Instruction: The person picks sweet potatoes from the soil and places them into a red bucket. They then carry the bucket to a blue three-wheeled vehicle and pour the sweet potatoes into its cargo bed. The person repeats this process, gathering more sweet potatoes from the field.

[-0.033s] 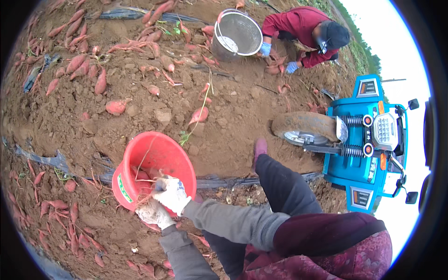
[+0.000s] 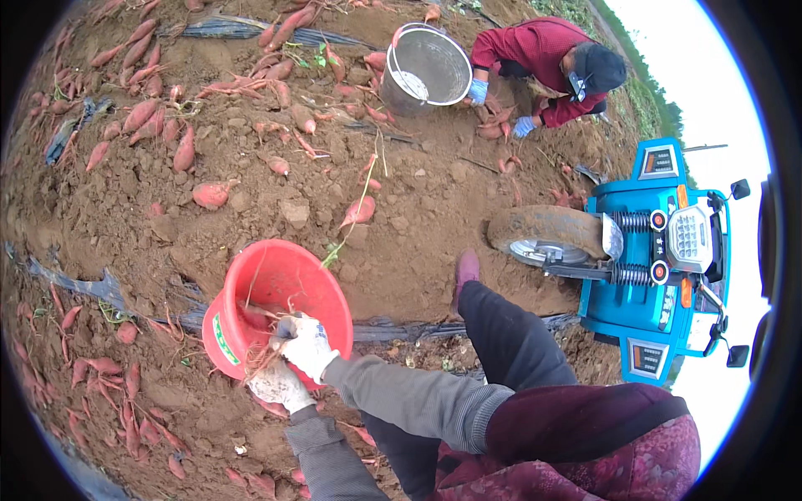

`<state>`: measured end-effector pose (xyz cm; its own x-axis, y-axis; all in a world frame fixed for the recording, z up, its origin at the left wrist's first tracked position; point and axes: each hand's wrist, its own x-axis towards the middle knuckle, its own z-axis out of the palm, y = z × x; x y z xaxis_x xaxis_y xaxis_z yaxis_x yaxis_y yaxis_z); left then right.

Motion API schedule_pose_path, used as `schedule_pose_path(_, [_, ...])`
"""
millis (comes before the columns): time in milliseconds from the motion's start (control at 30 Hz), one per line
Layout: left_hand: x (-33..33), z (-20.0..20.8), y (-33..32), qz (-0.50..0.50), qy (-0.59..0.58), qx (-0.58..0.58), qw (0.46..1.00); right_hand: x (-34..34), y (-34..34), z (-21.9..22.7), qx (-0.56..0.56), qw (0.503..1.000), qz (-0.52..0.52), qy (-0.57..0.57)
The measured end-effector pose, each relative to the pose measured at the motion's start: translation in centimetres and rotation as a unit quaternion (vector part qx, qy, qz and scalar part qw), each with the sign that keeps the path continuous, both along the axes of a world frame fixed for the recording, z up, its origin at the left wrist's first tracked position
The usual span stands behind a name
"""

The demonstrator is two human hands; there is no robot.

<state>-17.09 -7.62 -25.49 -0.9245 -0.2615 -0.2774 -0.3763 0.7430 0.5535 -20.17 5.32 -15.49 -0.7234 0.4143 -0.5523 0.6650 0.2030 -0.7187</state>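
A root clump [image 2: 264, 357] lies against left hand [image 2: 280, 385] and right hand [image 2: 307, 345], grip apparently closed on it.

The white-gloved right hand [image 2: 306, 344] overlaps the white-gloved left hand [image 2: 280, 384], hiding some of its fingers; how each grips the thin pinkish roots [image 2: 264, 357] is unclear. Both cover part of the round red plastic bucket [image 2: 311, 288]. The bottom edge cuts off the dark pink floral cloth [image 2: 639, 459]. The blue three-wheeled vehicle's [image 2: 606, 313] rear is hidden behind its front.
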Motion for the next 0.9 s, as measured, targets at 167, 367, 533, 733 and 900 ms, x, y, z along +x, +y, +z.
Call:
schedule_pose_path(167, [1.1,-0.6,-1.8,-0.024,0.091,-0.142,0.985,-0.3,3.4,-4.2,-0.234,0.937,0.251,-0.073])
schedule_pose_path(367, [-1.2,4.6,-9.2,0.264,0.0,0.12,0.957,0.7,17.7,-2.9,0.183,0.924,0.334,-0.02])
schedule_pose_path(533, [-4.7,8.7,-12.0,0.31,0.026,0.218,0.925,-0.8,31.3,-9.2,0.462,0.803,0.37,0.068])
schedule_pose_path(733, [-7.4,1.4,-10.4,0.228,-0.025,0.008,0.973,-8.6,38.3,-20.1,0.495,0.652,0.559,-0.135])
schedule_pose_path(900, [-8.2,-1.2,-10.6,0.262,0.022,-0.021,0.965,-7.9,39.8,-26.2,0.492,0.616,0.549,-0.276])
